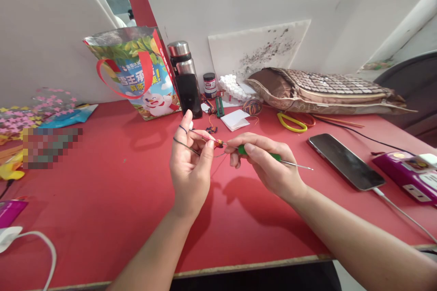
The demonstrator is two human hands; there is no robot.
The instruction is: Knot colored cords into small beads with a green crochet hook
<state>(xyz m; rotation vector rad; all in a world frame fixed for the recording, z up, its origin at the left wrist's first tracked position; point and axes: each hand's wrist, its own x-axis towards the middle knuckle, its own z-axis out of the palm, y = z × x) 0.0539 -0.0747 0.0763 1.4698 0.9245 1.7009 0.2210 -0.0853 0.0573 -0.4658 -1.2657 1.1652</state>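
My left hand [191, 159] is raised over the table, a dark strand of yarn looped around its upright index finger. Between its thumb and other fingers it pinches a small multicoloured crochet piece [218, 143]. From the right, my right hand [268, 159] grips a crochet hook [277, 157] by its green handle. The hook's front end meets the crochet piece, while its other metal end sticks out behind the hand. Exactly how the yarn lies on the hook tip is too small to make out.
On the red table [102, 200] stand a printed bag [136, 77], a steel flask [180, 54] and a propped black phone [189, 95]. Behind my hands lie a yarn ball [251, 107] and yellow-handled scissors [292, 122]. To the right are a charging phone [346, 161] and a purple power strip [403, 173].
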